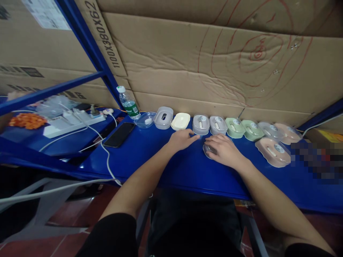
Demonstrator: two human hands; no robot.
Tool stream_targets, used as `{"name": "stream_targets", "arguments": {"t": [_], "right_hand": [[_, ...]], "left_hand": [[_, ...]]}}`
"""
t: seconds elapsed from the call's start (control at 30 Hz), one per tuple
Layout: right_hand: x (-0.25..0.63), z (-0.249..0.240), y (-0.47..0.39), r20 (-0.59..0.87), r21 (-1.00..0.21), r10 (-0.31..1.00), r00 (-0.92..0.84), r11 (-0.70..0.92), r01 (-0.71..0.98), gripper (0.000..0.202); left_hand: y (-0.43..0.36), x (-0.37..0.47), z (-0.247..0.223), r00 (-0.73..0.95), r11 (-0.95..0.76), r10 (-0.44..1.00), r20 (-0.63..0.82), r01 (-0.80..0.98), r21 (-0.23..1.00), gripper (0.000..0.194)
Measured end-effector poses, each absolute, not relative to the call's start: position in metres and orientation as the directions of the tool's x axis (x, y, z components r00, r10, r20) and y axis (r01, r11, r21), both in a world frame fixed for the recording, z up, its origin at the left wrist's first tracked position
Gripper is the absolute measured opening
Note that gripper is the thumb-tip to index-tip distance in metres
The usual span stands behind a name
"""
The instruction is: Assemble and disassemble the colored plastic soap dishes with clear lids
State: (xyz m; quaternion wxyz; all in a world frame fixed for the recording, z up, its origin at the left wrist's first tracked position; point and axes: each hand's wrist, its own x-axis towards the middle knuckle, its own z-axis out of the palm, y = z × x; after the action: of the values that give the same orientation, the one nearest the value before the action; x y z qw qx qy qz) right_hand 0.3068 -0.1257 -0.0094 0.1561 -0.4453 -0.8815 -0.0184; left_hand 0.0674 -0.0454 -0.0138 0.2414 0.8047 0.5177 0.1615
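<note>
My right hand (224, 149) lies over a small grey container with a clear lid (209, 151), fingers curved over its top and side; most of it is hidden under the palm. To its left, my left hand (182, 140) holds nothing, thumb and fingers apart, close to the front of a lidded grey container (200, 125). Another lidded grey container (218, 125) stands just behind my right hand. Beyond the left fingertips sits a cream tray-like piece (180, 121), and beside it a grey piece with a slot in its top (163, 117).
Green lidded containers (235, 127) and pink ones (273, 152) continue rightward along the cardboard wall (171, 71). At left are a clear lid (144, 120), a water bottle (129, 104), a black phone (119, 135) and a power strip (72, 125) with white cables. Blue shelf posts (107, 78) rise there.
</note>
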Motion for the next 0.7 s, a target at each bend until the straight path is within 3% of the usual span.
{"name": "stream_targets", "arguments": {"t": [0.13, 0.27, 0.4, 0.5, 0.6, 0.7], "right_hand": [[0.319, 0.004, -0.133, 0.266, -0.042, 0.808, -0.526, 0.555, 0.831, 0.011], [0.311, 0.007, -0.142, 0.320, -0.069, 0.821, -0.473, 0.519, 0.852, 0.029], [0.285, -0.011, -0.145, 0.361, -0.288, 0.803, -0.475, 0.580, 0.762, 0.032], [0.278, -0.026, -0.139, 0.365, -0.377, 0.835, -0.411, 0.537, 0.755, 0.033], [0.288, -0.037, -0.124, 0.375, -0.566, 0.904, -0.207, 0.400, 0.721, 0.034], [0.305, -0.044, -0.108, 0.331, -0.792, 0.938, 0.105, 0.216, 0.571, 0.047]], "left_hand": [[-0.045, 0.065, -0.012, 0.390, -0.368, 0.919, 0.050, 0.806, 0.463, 0.045], [-0.048, 0.068, -0.011, 0.390, -0.363, 0.920, 0.035, 0.817, 0.448, 0.044], [-0.044, 0.067, -0.011, 0.379, -0.354, 0.925, 0.034, 0.823, 0.443, 0.041], [-0.038, 0.064, -0.014, 0.335, -0.322, 0.941, 0.047, 0.845, 0.426, 0.044], [-0.031, 0.060, -0.018, 0.286, -0.292, 0.955, 0.077, 0.869, 0.400, 0.052], [-0.025, 0.055, -0.022, 0.265, -0.276, 0.961, 0.079, 0.891, 0.362, 0.056]]}}
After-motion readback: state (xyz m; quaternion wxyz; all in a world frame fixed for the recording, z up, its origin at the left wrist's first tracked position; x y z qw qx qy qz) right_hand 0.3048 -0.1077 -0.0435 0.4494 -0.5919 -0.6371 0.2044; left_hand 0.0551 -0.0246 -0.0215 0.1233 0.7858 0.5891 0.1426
